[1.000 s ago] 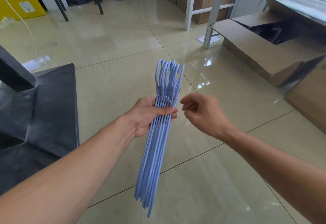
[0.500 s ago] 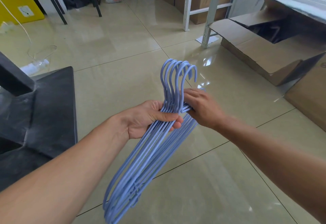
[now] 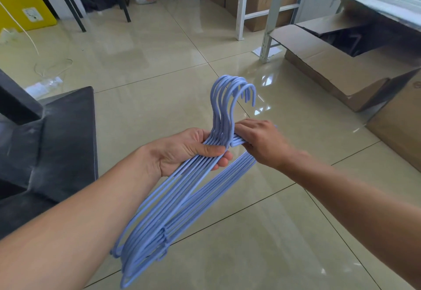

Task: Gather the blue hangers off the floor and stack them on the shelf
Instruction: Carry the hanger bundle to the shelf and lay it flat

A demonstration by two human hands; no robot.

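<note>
A bundle of several blue hangers (image 3: 182, 200) is held in front of me over the tiled floor, hooks pointing up and away. My left hand (image 3: 189, 150) is wrapped around the left shoulders of the bundle, just below the hooks. My right hand (image 3: 262, 141) grips the right shoulders from the other side, its fingers hiding that part of the hangers. The lower ends of the hangers fan out toward the bottom left. A white metal shelf frame (image 3: 271, 11) stands at the back right.
A black angled stand (image 3: 57, 148) fills the left side. Open cardboard boxes (image 3: 337, 66) lie on the floor at right, more boxes behind the shelf legs. Black tripod legs (image 3: 75, 9), a yellow board and loose cable sit at the back left.
The bundle turned from edge-on to showing its hooks and fanned shoulders. My right hand, apart from the hangers a second ago, closed on their right side.
</note>
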